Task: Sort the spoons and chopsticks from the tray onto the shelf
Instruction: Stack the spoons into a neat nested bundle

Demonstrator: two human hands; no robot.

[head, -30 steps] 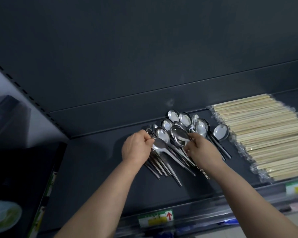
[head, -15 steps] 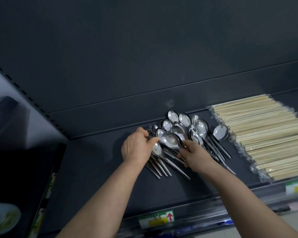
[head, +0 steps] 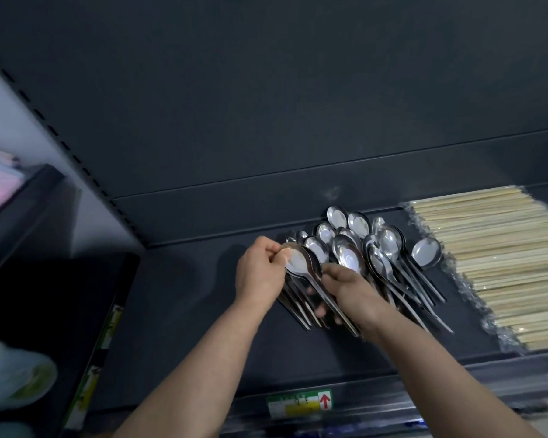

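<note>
Shiny steel long-handled spoons (head: 355, 248) fanned on dark metal shelf (head: 187, 295), beside wrapped pale wooden chopsticks (head: 503, 263). Left hand (head: 260, 273) pinches one spoon bowl; right hand (head: 348, 286) closed around handles. Likely light, stiff, slippery; grip handles, they nest and slide

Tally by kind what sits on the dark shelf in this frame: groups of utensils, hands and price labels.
Piles of metal spoons: 1 (single spoons overlap too much to count)
Wrapped bundles of wooden chopsticks: 1
Hands on the spoons: 2, left hand and right hand
Price labels with a red arrow: 1
Total: 5
</note>
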